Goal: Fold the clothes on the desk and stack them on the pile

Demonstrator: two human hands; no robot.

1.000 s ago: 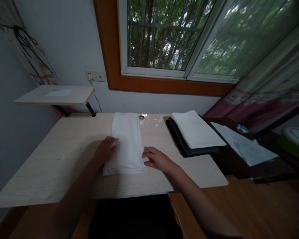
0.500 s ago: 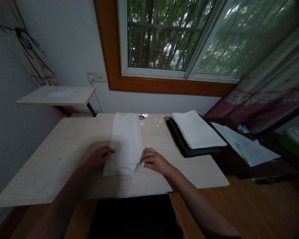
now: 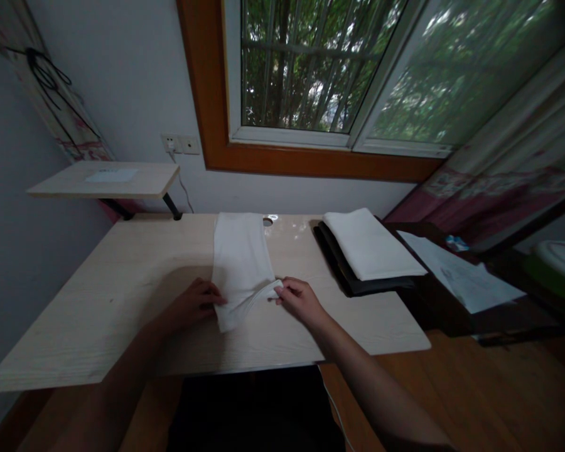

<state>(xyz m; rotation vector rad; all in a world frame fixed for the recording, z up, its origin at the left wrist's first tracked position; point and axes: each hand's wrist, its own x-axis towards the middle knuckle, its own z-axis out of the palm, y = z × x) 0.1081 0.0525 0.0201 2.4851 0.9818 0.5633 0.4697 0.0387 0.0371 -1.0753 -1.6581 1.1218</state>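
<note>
A long white cloth (image 3: 241, 251) lies lengthwise on the pale wooden desk (image 3: 136, 276), its far end near the desk's back edge. My right hand (image 3: 301, 298) pinches the near right corner, lifted and pulled to the right, so that a diagonal fold runs across the near end. At the near left edge, the fingertips of my left hand (image 3: 200, 302) are closed on the cloth. The lower left corner hangs past them toward me on the desk.
Right of the cloth, a folded white cloth (image 3: 370, 245) rests on black folded material (image 3: 343, 270). A small raised shelf (image 3: 145, 179) stands at the back left. Farther right, papers (image 3: 461, 276) lie on a dark surface. A round cable hole (image 3: 268, 221) sits near the back edge.
My right hand has drawn the near right corner of the cloth up and to the right, making a diagonal fold. My left hand has shifted slightly right and nearer with its edge.
</note>
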